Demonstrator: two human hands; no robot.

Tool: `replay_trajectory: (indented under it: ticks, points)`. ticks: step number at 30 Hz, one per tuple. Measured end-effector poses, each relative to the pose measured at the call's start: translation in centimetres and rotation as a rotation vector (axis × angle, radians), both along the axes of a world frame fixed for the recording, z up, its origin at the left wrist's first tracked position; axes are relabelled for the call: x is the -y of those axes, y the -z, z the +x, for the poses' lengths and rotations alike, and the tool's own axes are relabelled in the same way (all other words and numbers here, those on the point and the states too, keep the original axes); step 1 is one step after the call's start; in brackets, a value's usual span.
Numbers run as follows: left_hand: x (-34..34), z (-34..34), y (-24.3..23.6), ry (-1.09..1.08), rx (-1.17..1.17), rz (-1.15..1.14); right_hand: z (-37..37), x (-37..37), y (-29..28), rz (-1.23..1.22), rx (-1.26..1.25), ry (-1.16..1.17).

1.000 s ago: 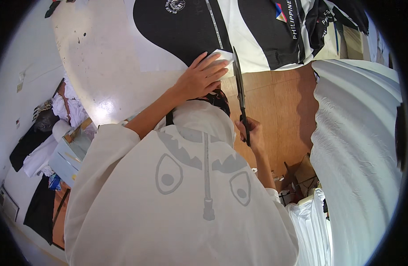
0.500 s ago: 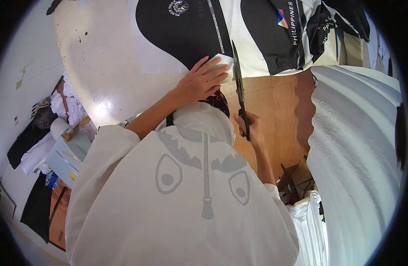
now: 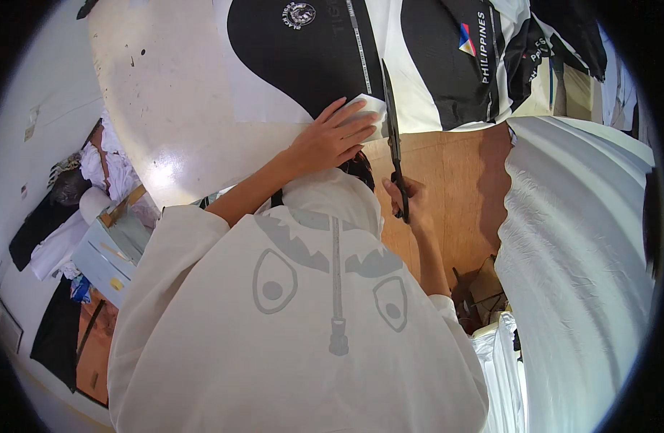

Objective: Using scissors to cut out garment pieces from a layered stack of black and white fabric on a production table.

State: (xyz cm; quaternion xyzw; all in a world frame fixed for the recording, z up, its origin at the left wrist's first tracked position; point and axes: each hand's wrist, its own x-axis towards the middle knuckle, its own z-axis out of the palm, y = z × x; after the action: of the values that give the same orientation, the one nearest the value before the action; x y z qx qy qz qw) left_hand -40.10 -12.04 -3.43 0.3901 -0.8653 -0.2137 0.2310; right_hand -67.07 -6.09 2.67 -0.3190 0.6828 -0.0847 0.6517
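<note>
A large printed sheet (image 3: 303,65) with black and white garment shapes lies on a glossy white table (image 3: 166,108). My left hand (image 3: 332,138) rests flat on the sheet's near edge, its fingers on a white strip (image 3: 373,108) next to the cut line. My right hand (image 3: 410,198) grips the handles of long black scissors (image 3: 391,123). The blades point away from me and run into the sheet just right of my left fingers. My white top with a printed zip and eyes (image 3: 303,317) hides my lower arms.
A wide roll of white cloth (image 3: 577,252) lies along the right. Brown wooden boards (image 3: 458,187) show beneath the table edge. Heaped clothes (image 3: 65,209) and a pale box (image 3: 108,256) stand at the left, with more printed pieces (image 3: 505,58) at the top right.
Almost nothing differs. Both hands stay where they were on the sheet and the scissors, and the view has shifted slightly.
</note>
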Motion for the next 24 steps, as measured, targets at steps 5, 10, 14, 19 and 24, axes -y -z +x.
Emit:
replay_trajectory:
  ticks: [5,10,14,19,24]
  points:
    - [0.0,0.1,0.3,-0.002,-0.017,0.005,0.8,2.8,-0.3,-0.011,0.033,-0.074]
    - [-0.2,0.1,0.4,-0.008,-0.027,0.011,1.2,3.2,0.0,-0.012,0.037,-0.013]
    - [-0.2,0.2,0.6,0.002,-0.018,0.032,1.7,3.1,-0.4,0.018,0.007,-0.023]
    - [-0.3,0.2,0.8,0.000,-0.024,0.028,1.9,2.7,0.1,0.032,0.009,0.025]
    - [-0.3,0.3,1.0,0.000,-0.010,0.031,1.8,2.8,0.0,0.001,0.020,0.011]
